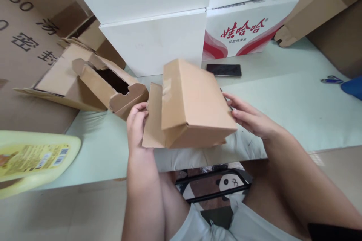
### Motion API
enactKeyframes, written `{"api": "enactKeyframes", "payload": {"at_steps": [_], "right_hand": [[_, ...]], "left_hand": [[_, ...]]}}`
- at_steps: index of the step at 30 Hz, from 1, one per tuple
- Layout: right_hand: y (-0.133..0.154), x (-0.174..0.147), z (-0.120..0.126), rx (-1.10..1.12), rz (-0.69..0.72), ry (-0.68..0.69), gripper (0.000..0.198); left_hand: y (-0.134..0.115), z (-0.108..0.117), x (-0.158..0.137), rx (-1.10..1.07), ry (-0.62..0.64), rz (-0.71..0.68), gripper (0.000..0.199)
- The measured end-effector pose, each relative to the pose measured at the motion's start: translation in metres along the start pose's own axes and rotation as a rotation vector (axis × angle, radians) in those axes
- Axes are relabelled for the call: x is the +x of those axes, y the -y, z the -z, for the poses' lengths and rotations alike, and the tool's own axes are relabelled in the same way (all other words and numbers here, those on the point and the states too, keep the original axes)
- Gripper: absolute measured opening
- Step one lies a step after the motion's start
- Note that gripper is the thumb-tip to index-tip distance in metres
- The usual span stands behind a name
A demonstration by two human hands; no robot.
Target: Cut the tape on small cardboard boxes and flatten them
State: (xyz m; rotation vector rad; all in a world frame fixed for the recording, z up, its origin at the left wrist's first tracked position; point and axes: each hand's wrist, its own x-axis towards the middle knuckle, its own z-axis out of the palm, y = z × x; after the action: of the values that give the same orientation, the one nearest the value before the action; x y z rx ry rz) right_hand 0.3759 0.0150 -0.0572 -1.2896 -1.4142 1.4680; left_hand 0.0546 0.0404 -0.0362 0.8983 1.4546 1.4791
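Note:
A brown cardboard box (pixel 206 98) is tilted between my hands above the front of the covered table, with a strip of clear tape on its left side. My left hand (pixel 137 126) is closed on a flap (pixel 154 116) standing out from that left side. At the box's right edge, my right hand (pixel 251 116) grips with bent fingers. Something thin and dark shows by those fingertips, too little of it to name. Behind my left hand lies another cardboard box (pixel 98 92), its top open and dark inside.
White cartons (pixel 155 41) and a carton with red lettering (pixel 243 34) stand along the back. A phone (pixel 223 70) lies before them. Large brown cartons (pixel 28 83) flank the left, with a yellow jug (pixel 36 158) at the near left. A blue object (pixel 352 88) sits far right.

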Motion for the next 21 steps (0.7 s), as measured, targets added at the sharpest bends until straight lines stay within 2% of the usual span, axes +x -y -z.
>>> {"api": "enactKeyframes", "payload": {"at_steps": [4, 7, 11, 15, 18, 21], "right_hand": [[-0.004, 0.002, -0.001, 0.156, 0.019, -0.053, 0.09], [-0.009, 0.006, -0.004, 0.171, 0.021, -0.1, 0.105], [-0.013, 0.009, -0.005, 0.193, 0.152, -0.195, 0.112], [-0.011, 0.009, -0.006, 0.07, 0.282, -0.246, 0.119], [-0.011, 0.008, -0.007, -0.083, 0.319, -0.246, 0.117], [-0.013, 0.009, -0.009, -0.144, 0.327, -0.27, 0.111]], "left_hand": [[0.005, -0.009, -0.005, 0.034, -0.022, 0.036, 0.026], [0.012, -0.015, -0.009, 0.168, 0.067, 0.024, 0.029], [0.02, -0.017, -0.01, 0.245, 0.131, -0.014, 0.035], [0.019, -0.015, -0.01, 0.246, 0.201, -0.011, 0.044], [0.017, -0.013, -0.011, 0.239, 0.248, -0.085, 0.055], [0.015, -0.014, -0.012, 0.197, 0.323, -0.121, 0.067]]}}
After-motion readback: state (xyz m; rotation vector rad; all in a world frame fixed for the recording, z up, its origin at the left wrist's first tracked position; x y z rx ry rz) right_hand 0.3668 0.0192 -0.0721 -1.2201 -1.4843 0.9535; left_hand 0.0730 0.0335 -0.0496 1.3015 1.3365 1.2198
